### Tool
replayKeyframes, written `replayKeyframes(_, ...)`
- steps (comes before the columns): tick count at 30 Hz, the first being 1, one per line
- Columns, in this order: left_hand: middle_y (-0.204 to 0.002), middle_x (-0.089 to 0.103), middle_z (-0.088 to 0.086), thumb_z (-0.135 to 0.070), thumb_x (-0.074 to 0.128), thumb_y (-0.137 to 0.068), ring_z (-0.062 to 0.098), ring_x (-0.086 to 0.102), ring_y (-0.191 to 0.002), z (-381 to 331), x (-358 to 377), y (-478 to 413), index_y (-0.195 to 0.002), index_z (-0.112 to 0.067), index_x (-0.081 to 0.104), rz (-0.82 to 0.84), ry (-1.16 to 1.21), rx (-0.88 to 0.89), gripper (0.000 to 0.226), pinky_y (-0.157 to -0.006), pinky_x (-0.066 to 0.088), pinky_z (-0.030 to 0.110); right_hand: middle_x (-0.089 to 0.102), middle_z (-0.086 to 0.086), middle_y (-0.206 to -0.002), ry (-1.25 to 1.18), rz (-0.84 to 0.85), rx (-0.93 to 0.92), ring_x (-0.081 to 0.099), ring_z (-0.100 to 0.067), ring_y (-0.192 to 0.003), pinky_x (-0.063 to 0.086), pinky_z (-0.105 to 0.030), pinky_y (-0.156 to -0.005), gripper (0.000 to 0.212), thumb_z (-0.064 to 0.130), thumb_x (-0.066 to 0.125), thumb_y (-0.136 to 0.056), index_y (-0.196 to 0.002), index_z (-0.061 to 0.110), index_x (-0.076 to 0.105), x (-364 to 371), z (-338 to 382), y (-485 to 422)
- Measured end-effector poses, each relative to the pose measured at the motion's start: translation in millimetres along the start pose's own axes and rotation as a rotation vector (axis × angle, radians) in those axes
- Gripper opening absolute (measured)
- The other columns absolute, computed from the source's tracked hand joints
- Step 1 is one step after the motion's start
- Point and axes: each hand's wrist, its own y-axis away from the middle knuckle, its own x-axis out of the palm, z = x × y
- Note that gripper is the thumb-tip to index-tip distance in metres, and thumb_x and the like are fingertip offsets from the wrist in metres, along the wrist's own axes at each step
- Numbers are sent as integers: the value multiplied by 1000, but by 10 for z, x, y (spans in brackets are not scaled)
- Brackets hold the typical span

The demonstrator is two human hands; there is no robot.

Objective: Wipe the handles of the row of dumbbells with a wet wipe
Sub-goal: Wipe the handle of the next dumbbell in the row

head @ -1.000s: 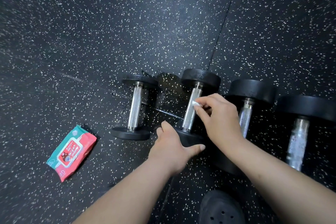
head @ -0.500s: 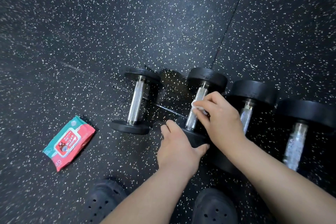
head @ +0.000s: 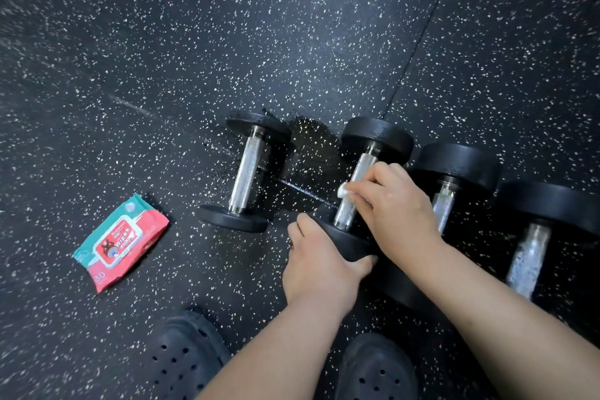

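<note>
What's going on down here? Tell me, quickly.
A person is cleaning a row of dumbbells on the gym floor. The right hand presses a wet wipe against the handle of the second dumbbell from the left. The left hand grips its near head. The wipes pack lies further left.

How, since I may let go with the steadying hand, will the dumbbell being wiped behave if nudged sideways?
Likely rolls: the dumbbell has round heads, and the left hand grips the near one. Probably heavy, given thick heads. Its knurled handle looks grippy.
</note>
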Motion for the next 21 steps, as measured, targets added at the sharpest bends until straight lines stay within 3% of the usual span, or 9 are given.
replayKeyframes(3, -132, 38, -5, -71, 90, -59, 29, 64, -116, 1, 27, -7, -135, -22, 26, -11, 0, 5, 111, -85, 55, 46, 56, 3, -87, 91, 37, -88, 55, -24, -81, 45, -31, -52, 5, 27, 77, -92, -91, 22, 79, 8, 12, -38)
replayKeyframes(8, -133, 38, -4, -70, 90, -60, 30, 63, -117, -2, 46, 2, -133, -21, 26, -28, -12, 8, 109, -85, 55, 46, 55, 2, -87, 218, 24, 35, 55, -24, -82, 40, -29, -52, 18, 33, 71, -97, -85, 22, 78, -18, 64, -209)
replayKeyframes(12, -128, 38, -5, -73, 89, -57, 30, 64, -114, 9, 35, -25, -125, -24, 27, -7, -3, 2, 104, -85, 55, 48, 57, 7, -91, 225, 218, -12, 62, -19, -86, 37, -27, -56, 18, 37, 64, -101, -92, 31, 78, -43, 148, -190)
replayKeyframes(14, -127, 37, -5, -73, 89, -58, 30, 63, -114, 12, 32, -26, -124, -24, 27, -9, -4, 5, 103, -85, 55, 49, 56, 9, -85, 383, 342, -2, 63, -11, -80, 27, -22, -47, 10, 37, 73, -94, -85, 36, 75, -73, 169, -246)
replayKeyframes(16, -127, 38, -5, -72, 89, -58, 31, 64, -113, 11, 37, -22, -124, -24, 28, -19, -1, 9, 103, -84, 55, 48, 47, 9, -73, 490, 298, 70, 61, -10, -66, 8, -20, -44, 20, 32, 89, -76, -69, 34, 70, -76, 166, -355)
replayKeyframes(17, -127, 38, -5, -72, 89, -58, 30, 64, -113, 10, 39, -22, -124, -23, 28, -20, 1, 10, 103, -84, 55, 48, 42, 9, -72, 528, 287, 86, 61, -13, -66, 9, -22, -45, 26, 27, 89, -75, -67, 31, 65, -91, 176, -403)
replayKeyframes(21, -126, 36, -6, -73, 89, -59, 29, 64, -114, 15, 31, -25, -122, -25, 25, -8, 1, 17, 102, -82, 54, 46, 41, 6, -88, 513, 510, -72, 64, -21, -90, 43, -31, -60, 34, 4, 59, -94, -72, 23, 41, -17, 277, -363)
